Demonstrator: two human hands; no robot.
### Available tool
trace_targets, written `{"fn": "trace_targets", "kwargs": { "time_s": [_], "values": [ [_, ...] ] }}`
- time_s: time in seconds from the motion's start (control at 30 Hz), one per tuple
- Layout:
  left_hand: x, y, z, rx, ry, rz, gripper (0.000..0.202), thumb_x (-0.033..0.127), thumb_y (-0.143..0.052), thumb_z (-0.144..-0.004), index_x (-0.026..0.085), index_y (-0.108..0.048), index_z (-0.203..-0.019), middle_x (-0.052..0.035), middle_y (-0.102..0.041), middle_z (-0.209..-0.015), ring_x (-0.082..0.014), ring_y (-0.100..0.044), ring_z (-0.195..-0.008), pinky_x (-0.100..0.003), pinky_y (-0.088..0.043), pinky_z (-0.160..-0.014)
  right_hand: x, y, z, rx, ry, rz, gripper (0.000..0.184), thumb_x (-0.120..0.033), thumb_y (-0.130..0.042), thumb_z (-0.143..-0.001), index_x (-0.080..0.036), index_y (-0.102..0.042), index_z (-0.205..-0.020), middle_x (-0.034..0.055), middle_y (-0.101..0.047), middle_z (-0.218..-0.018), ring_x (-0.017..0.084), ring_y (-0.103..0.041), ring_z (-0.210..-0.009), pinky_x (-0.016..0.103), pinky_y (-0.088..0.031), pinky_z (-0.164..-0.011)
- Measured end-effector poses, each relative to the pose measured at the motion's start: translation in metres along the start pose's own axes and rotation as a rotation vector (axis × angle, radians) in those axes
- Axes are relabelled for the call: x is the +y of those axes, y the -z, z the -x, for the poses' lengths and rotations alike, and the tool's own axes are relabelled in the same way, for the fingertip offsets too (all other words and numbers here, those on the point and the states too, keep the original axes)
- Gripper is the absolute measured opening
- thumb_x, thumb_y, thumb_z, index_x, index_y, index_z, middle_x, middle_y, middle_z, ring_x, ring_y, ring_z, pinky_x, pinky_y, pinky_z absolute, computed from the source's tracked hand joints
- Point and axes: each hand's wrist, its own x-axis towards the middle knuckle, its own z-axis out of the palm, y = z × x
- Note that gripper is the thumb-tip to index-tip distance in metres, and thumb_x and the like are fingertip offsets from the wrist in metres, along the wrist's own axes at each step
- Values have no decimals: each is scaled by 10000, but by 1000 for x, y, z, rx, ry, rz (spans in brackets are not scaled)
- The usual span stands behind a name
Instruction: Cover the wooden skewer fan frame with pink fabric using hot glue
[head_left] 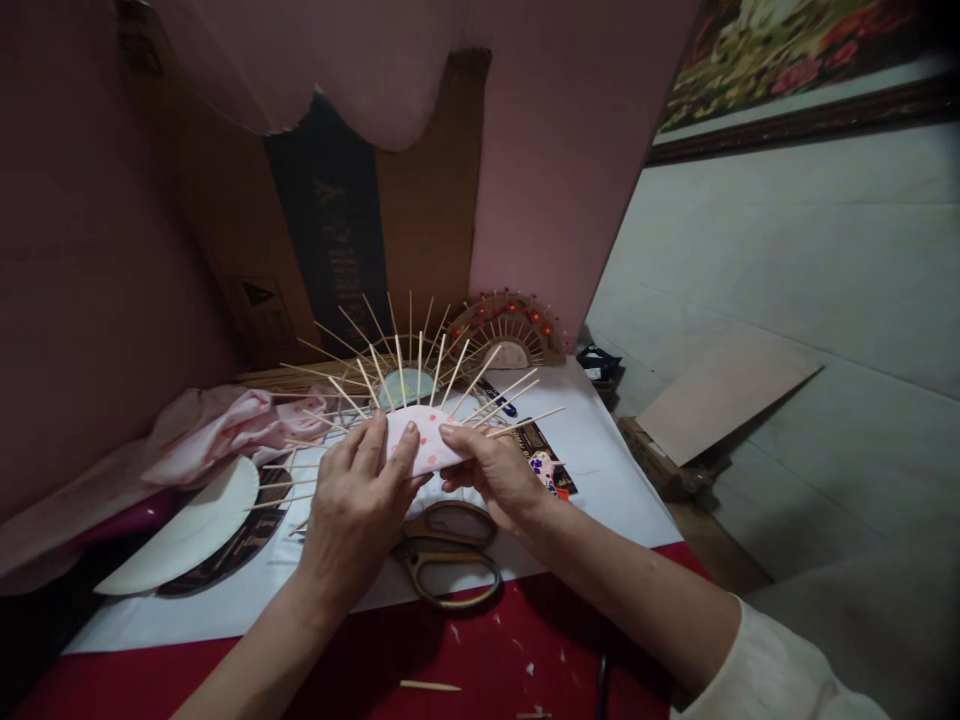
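My left hand [360, 505] and my right hand [491, 470] both grip a white half-round paper piece with pink dots [427, 440]. Thin wooden skewers [420, 375] fan out from its curved edge like rays. The left fingers press on top of the piece; the right thumb and fingers pinch its right end. Just below my hands lie bronze-handled scissors [450, 560] on the white sheet [600, 470].
A white paper plate [191, 530] lies at left beside crumpled pink cloth [217, 425]. A decorated half-round fan with red beads [510, 330] stands by the cardboard [247, 240] at the back. A loose stick [429, 686] lies on the red tablecloth [480, 660]. Cardboard sheets [720, 395] lie on the floor at right.
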Motion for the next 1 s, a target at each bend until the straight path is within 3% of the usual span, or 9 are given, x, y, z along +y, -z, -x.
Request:
{"fn": "trace_targets", "kwargs": {
  "time_s": [0.47, 0.53, 0.6, 0.67, 0.7, 0.77, 0.8, 0.87, 1.0],
  "values": [
    [-12, 9, -8, -28, -215, -235, 419, 373, -567, -805, 216, -586, -1192, -196, -559, -1256, -353, -487, -1143, -491, -389, -882, 2, 3, 0, -22, -44, -3, 217, -320, -694, -633, -109, -652, -662, 7, -605, -538, 93, -536, -429, 169, -424, -341],
    [-10, 13, -6, 39, -228, -182, 433, 371, -623, -764, 221, -604, -1170, -191, -556, -1260, -366, -459, -1168, -508, -364, -908, 2, 2, 0, 9, -26, -27, 203, -307, -695, -639, -112, -652, -673, 6, -611, -548, 91, -534, -426, 169, -430, -345],
    [-5, 17, -1, 194, -213, -73, 419, 338, -702, -695, 224, -649, -1095, -174, -600, -1193, -353, -487, -1128, -489, -363, -913, 1, 1, -1, 71, 4, -64, 181, -287, -697, -646, -118, -649, -690, 5, -619, -552, 91, -531, -418, 172, -434, -348],
    [4, 17, 5, 346, -137, 94, 227, 242, -730, -666, 236, -707, -892, -103, -691, -913, -261, -590, -879, -398, -419, -818, -3, 2, -3, 134, 24, -113, 155, -261, -699, -648, -125, -642, -697, 2, -623, -539, 93, -529, -407, 173, -432, -341],
    [9, 16, 8, 337, -73, 219, 57, 195, -702, -690, 228, -698, -736, -50, -665, -697, -191, -585, -684, -324, -438, -699, -5, 2, -3, 157, 26, -139, 141, -247, -698, -649, -129, -637, -698, 0, -627, -537, 94, -528, -401, 172, -431, -336],
    [18, 11, 10, 108, 185, 472, 181, 221, -655, -738, 197, -630, -560, 0, -549, -494, -128, -499, -483, -262, -404, -528, -8, 3, -3, 172, 13, -182, 117, -227, -690, -654, -133, -629, -690, -3, -628, -525, 94, -526, -390, 169, -428, -326],
    [21, 8, 10, -34, 311, 627, 180, 272, -651, -744, 188, -636, -586, 1, -555, -499, -123, -495, -466, -252, -397, -491, -8, 3, -3, 167, 1, -198, 108, -219, -685, -658, -132, -628, -689, -5, -625, -519, 93, -524, -387, 167, -426, -322],
    [25, 3, 7, -135, 546, 964, 213, 367, -613, -770, 163, -660, -730, -26, -616, -588, -128, -519, -464, -250, -407, -445, -7, 3, -1, 135, -19, -212, 100, -213, -679, -669, -129, -631, -696, -9, -617, -513, 91, -523, -393, 163, -425, -322],
    [25, 3, 0, -64, 735, 1385, 418, 495, -533, -794, 94, -642, -750, -114, -666, -705, -146, -568, -490, -246, -409, -399, 2, 5, 0, 27, -28, -200, 118, -223, -685, -697, -116, -646, -729, -14, -604, -548, 78, -514, -417, 162, -437, -352]
  ]
}}
